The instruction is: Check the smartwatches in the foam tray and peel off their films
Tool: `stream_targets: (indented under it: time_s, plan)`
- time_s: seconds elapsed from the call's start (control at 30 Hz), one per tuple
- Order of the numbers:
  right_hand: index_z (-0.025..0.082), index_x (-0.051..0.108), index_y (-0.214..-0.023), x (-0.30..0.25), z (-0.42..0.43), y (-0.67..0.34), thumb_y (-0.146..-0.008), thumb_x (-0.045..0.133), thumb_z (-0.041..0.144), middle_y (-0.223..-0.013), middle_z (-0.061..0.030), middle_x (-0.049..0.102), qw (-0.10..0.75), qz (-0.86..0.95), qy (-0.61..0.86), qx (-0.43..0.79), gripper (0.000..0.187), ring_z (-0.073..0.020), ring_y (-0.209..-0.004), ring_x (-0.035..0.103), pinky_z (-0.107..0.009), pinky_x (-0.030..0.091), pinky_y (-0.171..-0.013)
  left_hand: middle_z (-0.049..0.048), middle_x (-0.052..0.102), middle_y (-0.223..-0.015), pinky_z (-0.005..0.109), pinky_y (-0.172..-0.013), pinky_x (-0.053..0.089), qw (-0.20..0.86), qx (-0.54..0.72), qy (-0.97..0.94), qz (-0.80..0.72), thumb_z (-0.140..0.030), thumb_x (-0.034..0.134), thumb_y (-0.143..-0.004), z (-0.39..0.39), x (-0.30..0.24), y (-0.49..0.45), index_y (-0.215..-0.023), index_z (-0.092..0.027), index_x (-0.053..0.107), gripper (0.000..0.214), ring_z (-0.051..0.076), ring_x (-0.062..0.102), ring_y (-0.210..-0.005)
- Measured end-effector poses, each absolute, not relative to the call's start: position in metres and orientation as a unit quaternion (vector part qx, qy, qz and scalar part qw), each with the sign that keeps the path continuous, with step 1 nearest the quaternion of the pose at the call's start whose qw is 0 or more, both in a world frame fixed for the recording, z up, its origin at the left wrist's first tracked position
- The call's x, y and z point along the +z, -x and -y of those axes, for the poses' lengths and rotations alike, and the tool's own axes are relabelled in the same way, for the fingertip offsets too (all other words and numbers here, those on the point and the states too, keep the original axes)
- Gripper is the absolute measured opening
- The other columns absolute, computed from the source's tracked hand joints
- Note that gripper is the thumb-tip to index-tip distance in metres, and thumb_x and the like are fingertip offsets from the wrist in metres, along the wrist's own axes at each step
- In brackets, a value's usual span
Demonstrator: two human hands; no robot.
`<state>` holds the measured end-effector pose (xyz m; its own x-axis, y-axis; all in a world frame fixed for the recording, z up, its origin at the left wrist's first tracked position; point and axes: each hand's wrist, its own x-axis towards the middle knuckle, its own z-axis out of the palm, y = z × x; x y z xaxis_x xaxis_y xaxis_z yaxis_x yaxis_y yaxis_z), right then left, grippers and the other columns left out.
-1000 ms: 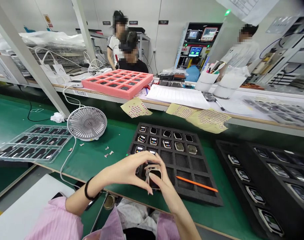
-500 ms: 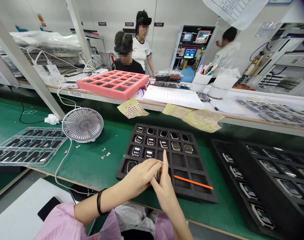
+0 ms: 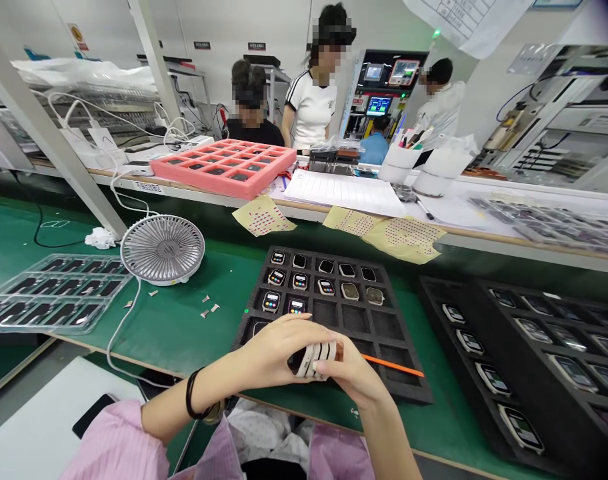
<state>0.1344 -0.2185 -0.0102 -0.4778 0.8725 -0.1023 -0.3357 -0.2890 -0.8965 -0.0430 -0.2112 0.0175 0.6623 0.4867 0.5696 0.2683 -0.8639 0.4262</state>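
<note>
Several smartwatch bodies (image 3: 318,359), stacked face to back on edge, are gripped between my two hands over the front of a black foam tray (image 3: 334,312). My left hand (image 3: 277,348) curves over the stack from the left and top, its fingers wrapped round it. From the right, my right hand (image 3: 358,375) closes on the other end, thumb pressed on the cases' edges. Watches with lit screens, such as one smartwatch (image 3: 271,302), lie in the tray's back and left pockets. An orange stick (image 3: 394,365) rests across the tray just beyond my right hand.
A round fan (image 3: 163,250) and a clear plastic tray (image 3: 59,293) of dark parts are at left. More black trays (image 3: 504,360) with watches stand at right. A pink foam tray (image 3: 224,167) sits on the shelf ahead. Other people are beyond it.
My hands have turned and spread apart a little, bringing the stacked watch bodies into clearer view. My right hand has shifted right. Across the shelf, a standing person has moved right.
</note>
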Motion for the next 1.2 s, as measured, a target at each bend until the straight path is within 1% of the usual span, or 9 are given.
stream_targets:
  time_s: [0.27, 0.4, 0.5, 0.6, 0.83, 0.93, 1.0, 1.1, 1.2]
  plan:
    - [0.017, 0.073, -0.088, -0.023, 0.226, -0.139, -0.049, 0.087, 0.027, -0.078, -0.0031, 0.07, 0.463, 0.403, 0.346, 0.71, 0.043, -0.0194, -0.075, 0.063, -0.027, 0.05, -0.067, 0.0104, 0.064, -0.121, 0.03, -0.096, 0.048, 0.21, 0.294, -0.914, -0.186, -0.032, 0.06, -0.087, 0.205, 0.027, 0.034, -0.124, -0.018, 0.052, 0.04, 0.021, 0.059, -0.114]
    - [0.017, 0.071, -0.095, -0.025, 0.227, -0.154, -0.053, 0.086, 0.028, -0.091, -0.0086, 0.073, 0.513, 0.378, 0.367, 0.678, 0.046, -0.0268, -0.084, 0.068, -0.036, 0.053, -0.077, 0.0103, 0.064, -0.117, 0.033, -0.094, 0.049, 0.26, 0.313, -0.877, -0.254, -0.04, 0.071, -0.076, 0.195, 0.023, 0.035, -0.119, -0.019, 0.056, 0.05, 0.023, 0.061, -0.108]
    - [0.017, 0.07, -0.099, -0.026, 0.226, -0.17, -0.059, 0.084, 0.028, -0.099, -0.0138, 0.073, 0.566, 0.349, 0.38, 0.643, 0.044, -0.0322, -0.091, 0.069, -0.047, 0.052, -0.084, 0.004, 0.065, -0.093, 0.029, -0.073, 0.054, 0.371, 0.366, -0.768, -0.374, -0.044, 0.08, -0.064, 0.177, 0.016, 0.037, -0.122, -0.018, 0.054, 0.068, 0.018, 0.064, -0.079]
    - [0.016, 0.07, -0.098, -0.031, 0.225, -0.184, -0.061, 0.083, 0.026, -0.098, -0.0149, 0.073, 0.609, 0.335, 0.399, 0.598, 0.041, -0.0332, -0.091, 0.07, -0.048, 0.052, -0.084, -0.0053, 0.052, -0.073, 0.022, -0.053, 0.045, 0.518, 0.345, -0.632, -0.461, -0.04, 0.077, -0.068, 0.152, 0.013, 0.032, -0.133, -0.02, 0.044, 0.077, 0.008, 0.05, -0.054]
    - [0.017, 0.071, -0.099, -0.044, 0.224, -0.193, -0.06, 0.084, 0.025, -0.099, -0.0143, 0.073, 0.622, 0.337, 0.423, 0.567, 0.041, -0.0345, -0.094, 0.069, -0.045, 0.058, -0.075, -0.005, 0.044, -0.065, 0.018, -0.053, 0.034, 0.715, 0.274, -0.486, -0.421, -0.025, 0.053, -0.082, 0.098, 0.024, -0.015, -0.127, -0.018, 0.053, 0.046, 0.008, 0.043, -0.058]
    - [0.017, 0.071, -0.099, -0.046, 0.223, -0.193, -0.06, 0.084, 0.026, -0.1, -0.0147, 0.073, 0.627, 0.34, 0.415, 0.565, 0.042, -0.0353, -0.096, 0.068, -0.046, 0.058, -0.075, -0.0038, 0.045, -0.066, 0.021, -0.056, 0.038, 0.657, 0.195, -0.611, -0.396, -0.017, 0.047, -0.081, 0.077, 0.019, -0.04, -0.127, -0.017, 0.053, 0.047, 0.008, 0.044, -0.057]
    - [0.017, 0.071, -0.099, -0.047, 0.223, -0.194, -0.061, 0.084, 0.028, -0.101, -0.0153, 0.073, 0.626, 0.341, 0.413, 0.567, 0.042, -0.0355, -0.096, 0.068, -0.047, 0.058, -0.076, -0.0021, 0.047, -0.07, 0.023, -0.06, 0.042, 0.499, 0.172, -0.75, -0.399, -0.013, 0.043, -0.082, 0.065, 0.011, -0.053, -0.126, -0.016, 0.055, 0.045, 0.01, 0.046, -0.06]
    - [0.016, 0.07, -0.099, -0.047, 0.223, -0.195, -0.061, 0.084, 0.027, -0.101, -0.0156, 0.073, 0.624, 0.34, 0.411, 0.571, 0.043, -0.0348, -0.095, 0.069, -0.046, 0.058, -0.077, 0.0018, 0.051, -0.084, 0.028, -0.078, 0.045, 0.305, 0.156, -0.86, -0.379, -0.007, 0.044, -0.081, 0.051, -0.002, -0.067, -0.113, -0.019, 0.064, 0.04, 0.014, 0.052, -0.078]
    - [0.017, 0.07, -0.1, -0.047, 0.224, -0.194, -0.061, 0.084, 0.027, -0.1, -0.0142, 0.073, 0.631, 0.337, 0.403, 0.571, 0.042, -0.034, -0.096, 0.069, -0.044, 0.059, -0.075, 0.0046, 0.05, -0.099, 0.032, -0.092, 0.041, 0.237, 0.147, -0.885, -0.374, -0.003, 0.041, -0.082, 0.045, -0.01, -0.073, -0.102, -0.021, 0.069, 0.04, 0.018, 0.049, -0.095]
